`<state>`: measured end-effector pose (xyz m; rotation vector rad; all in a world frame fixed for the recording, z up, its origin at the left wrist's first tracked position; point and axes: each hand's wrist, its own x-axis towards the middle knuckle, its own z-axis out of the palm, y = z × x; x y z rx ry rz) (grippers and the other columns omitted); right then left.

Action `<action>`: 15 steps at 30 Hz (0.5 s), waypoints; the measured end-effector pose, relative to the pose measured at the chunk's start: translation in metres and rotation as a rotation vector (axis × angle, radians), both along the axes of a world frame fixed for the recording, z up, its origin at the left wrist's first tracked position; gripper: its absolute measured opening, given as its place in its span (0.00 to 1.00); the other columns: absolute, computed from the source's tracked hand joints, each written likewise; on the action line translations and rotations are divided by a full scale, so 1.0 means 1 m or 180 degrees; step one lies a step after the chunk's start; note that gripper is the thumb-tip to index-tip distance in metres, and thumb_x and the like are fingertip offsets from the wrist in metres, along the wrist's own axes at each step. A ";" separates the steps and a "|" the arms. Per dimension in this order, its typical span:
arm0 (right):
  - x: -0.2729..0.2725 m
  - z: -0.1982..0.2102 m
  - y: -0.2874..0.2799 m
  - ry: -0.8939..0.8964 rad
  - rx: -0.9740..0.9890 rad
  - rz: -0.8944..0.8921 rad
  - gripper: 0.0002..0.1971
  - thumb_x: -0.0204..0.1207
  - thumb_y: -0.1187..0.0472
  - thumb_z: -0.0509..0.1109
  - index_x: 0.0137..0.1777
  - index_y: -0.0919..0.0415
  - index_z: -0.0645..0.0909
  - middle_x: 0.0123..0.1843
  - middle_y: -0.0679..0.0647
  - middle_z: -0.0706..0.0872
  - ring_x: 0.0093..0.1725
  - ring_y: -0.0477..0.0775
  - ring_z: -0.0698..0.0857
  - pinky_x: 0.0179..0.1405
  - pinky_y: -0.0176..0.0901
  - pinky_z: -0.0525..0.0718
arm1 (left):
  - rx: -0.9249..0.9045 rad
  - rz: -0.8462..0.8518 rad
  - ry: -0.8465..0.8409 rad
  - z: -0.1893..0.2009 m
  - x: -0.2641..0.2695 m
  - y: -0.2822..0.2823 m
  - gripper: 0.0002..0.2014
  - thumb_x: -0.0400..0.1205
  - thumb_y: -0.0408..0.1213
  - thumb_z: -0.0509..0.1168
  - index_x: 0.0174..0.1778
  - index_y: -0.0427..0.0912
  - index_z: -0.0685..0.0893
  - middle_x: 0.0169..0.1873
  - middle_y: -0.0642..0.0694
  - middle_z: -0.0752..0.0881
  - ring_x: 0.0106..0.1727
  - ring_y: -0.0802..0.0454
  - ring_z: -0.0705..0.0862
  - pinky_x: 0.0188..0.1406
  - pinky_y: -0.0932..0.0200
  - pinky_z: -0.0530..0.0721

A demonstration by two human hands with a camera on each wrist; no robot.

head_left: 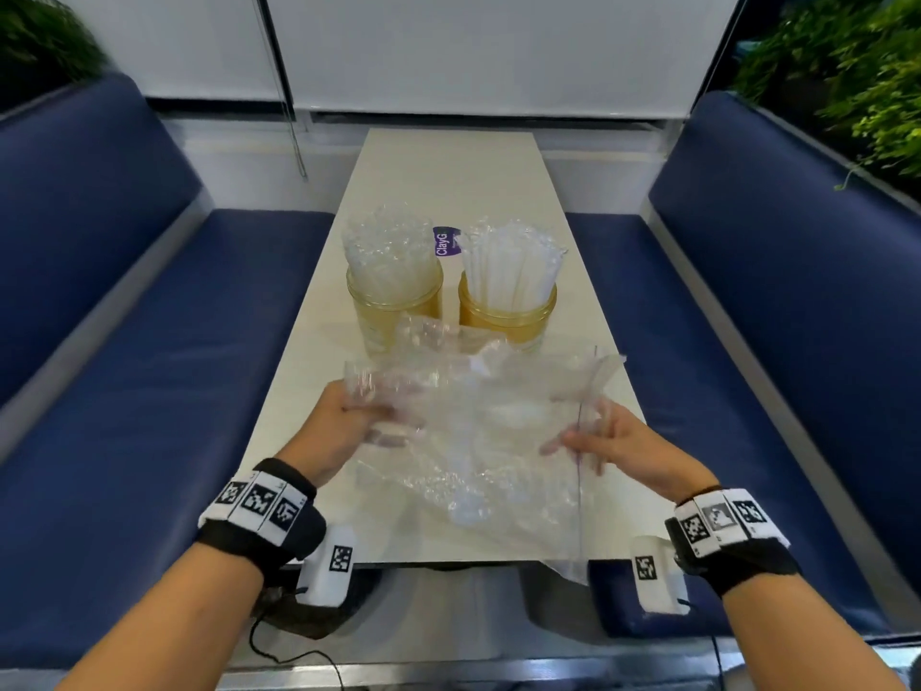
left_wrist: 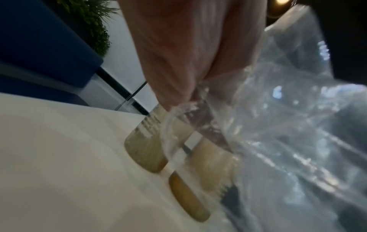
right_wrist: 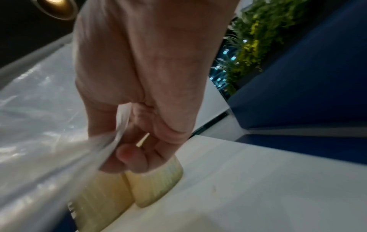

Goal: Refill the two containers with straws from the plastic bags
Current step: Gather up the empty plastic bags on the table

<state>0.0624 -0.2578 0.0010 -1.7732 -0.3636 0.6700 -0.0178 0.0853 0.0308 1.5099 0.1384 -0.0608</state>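
Two amber glass jars stand mid-table. The left jar (head_left: 393,304) is packed with clear-wrapped straws (head_left: 386,251); the right jar (head_left: 506,316) holds white paper-wrapped straws (head_left: 513,264). In front of them a crumpled clear plastic bag (head_left: 478,431) is spread over the near table. My left hand (head_left: 349,421) grips the bag's left edge, fingers curled into the film. My right hand (head_left: 598,438) pinches its right edge (right_wrist: 117,136) between thumb and fingers. In the left wrist view the bag (left_wrist: 278,125) hangs from my fingers with the jars (left_wrist: 145,149) behind. I cannot tell if straws are inside.
The narrow cream table (head_left: 448,177) runs away from me between two blue bench seats (head_left: 149,391) (head_left: 747,341). A purple label (head_left: 445,241) lies behind the jars. Plants (head_left: 847,67) stand at the back corners. The bag's lower corner hangs over the near table edge (head_left: 568,566).
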 end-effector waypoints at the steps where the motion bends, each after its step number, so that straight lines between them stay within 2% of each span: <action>1: -0.001 0.007 0.001 -0.0133 0.0009 -0.0034 0.16 0.86 0.67 0.66 0.71 0.55 0.78 0.54 0.63 0.93 0.35 0.53 0.82 0.32 0.43 0.79 | 0.0039 0.0011 -0.0022 0.003 0.000 0.006 0.11 0.86 0.26 0.64 0.62 0.34 0.88 0.53 0.43 0.93 0.52 0.33 0.91 0.40 0.48 0.92; 2: 0.001 0.012 -0.001 -0.0284 -0.0014 -0.0092 0.14 0.86 0.70 0.66 0.67 0.58 0.84 0.52 0.64 0.93 0.34 0.55 0.83 0.33 0.49 0.80 | 0.0064 -0.0021 -0.0066 0.007 0.000 0.011 0.12 0.86 0.22 0.62 0.61 0.32 0.87 0.54 0.45 0.92 0.51 0.34 0.91 0.39 0.50 0.91; 4: 0.005 0.018 -0.007 -0.0528 -0.0047 -0.0044 0.15 0.82 0.80 0.62 0.53 0.69 0.90 0.48 0.66 0.92 0.37 0.67 0.83 0.40 0.59 0.82 | 0.0079 -0.0175 -0.0230 0.011 -0.003 0.021 0.09 0.84 0.17 0.60 0.50 0.29 0.86 0.54 0.48 0.90 0.49 0.41 0.91 0.39 0.54 0.90; 6: 0.005 0.026 -0.006 -0.0611 -0.0054 0.0108 0.20 0.81 0.83 0.60 0.51 0.67 0.93 0.50 0.67 0.89 0.44 0.78 0.83 0.44 0.66 0.79 | -0.0016 -0.0202 -0.0211 0.012 -0.003 0.031 0.13 0.84 0.15 0.57 0.41 0.30 0.84 0.60 0.44 0.88 0.58 0.38 0.87 0.43 0.48 0.90; 7: 0.003 0.030 -0.003 -0.0654 -0.0022 0.0152 0.22 0.80 0.83 0.61 0.50 0.63 0.94 0.54 0.65 0.88 0.50 0.80 0.83 0.46 0.71 0.79 | -0.0069 -0.0161 -0.0112 0.013 -0.002 0.033 0.14 0.85 0.17 0.56 0.41 0.30 0.84 0.64 0.42 0.87 0.64 0.36 0.85 0.46 0.45 0.91; 8: 0.002 0.035 -0.001 -0.0716 0.0005 0.0182 0.23 0.78 0.83 0.63 0.49 0.61 0.95 0.56 0.63 0.88 0.55 0.78 0.84 0.50 0.76 0.80 | -0.0149 -0.0136 0.0003 0.015 -0.002 0.035 0.14 0.85 0.19 0.54 0.45 0.30 0.86 0.65 0.41 0.87 0.66 0.37 0.84 0.49 0.43 0.91; 9: 0.001 0.039 0.003 -0.0806 0.0029 0.0202 0.24 0.76 0.84 0.63 0.46 0.59 0.96 0.57 0.60 0.88 0.57 0.73 0.86 0.56 0.75 0.82 | -0.0294 -0.0089 0.0111 0.019 -0.002 0.037 0.15 0.85 0.22 0.53 0.53 0.31 0.85 0.66 0.40 0.87 0.64 0.39 0.85 0.48 0.45 0.91; 11: 0.000 0.045 0.007 -0.1004 0.0012 0.0162 0.32 0.68 0.90 0.59 0.40 0.54 0.96 0.58 0.52 0.89 0.59 0.60 0.87 0.63 0.64 0.86 | -0.0918 0.0037 0.0236 0.026 -0.001 0.043 0.19 0.83 0.28 0.50 0.66 0.36 0.80 0.68 0.37 0.86 0.52 0.38 0.86 0.41 0.49 0.90; 12: 0.001 0.047 0.009 -0.1128 -0.0100 0.0131 0.37 0.65 0.92 0.57 0.37 0.52 0.96 0.57 0.48 0.89 0.60 0.54 0.87 0.64 0.57 0.86 | -0.1017 0.0107 0.0206 0.031 0.000 0.047 0.20 0.83 0.33 0.50 0.68 0.39 0.78 0.68 0.37 0.86 0.49 0.36 0.86 0.40 0.48 0.89; 13: 0.001 0.049 0.012 -0.1257 -0.0231 0.0149 0.39 0.63 0.94 0.56 0.35 0.48 0.95 0.57 0.44 0.88 0.60 0.49 0.87 0.63 0.48 0.85 | -0.0741 0.0216 0.0118 0.034 0.001 0.051 0.19 0.84 0.40 0.52 0.68 0.42 0.79 0.67 0.38 0.86 0.49 0.36 0.87 0.41 0.46 0.89; 15: 0.001 0.054 0.023 -0.1555 -0.0442 0.0255 0.42 0.62 0.94 0.56 0.34 0.42 0.94 0.56 0.39 0.87 0.58 0.43 0.86 0.59 0.34 0.81 | 0.0700 0.0374 -0.0177 0.040 0.006 0.052 0.16 0.86 0.49 0.59 0.66 0.48 0.80 0.66 0.47 0.87 0.54 0.46 0.89 0.55 0.45 0.87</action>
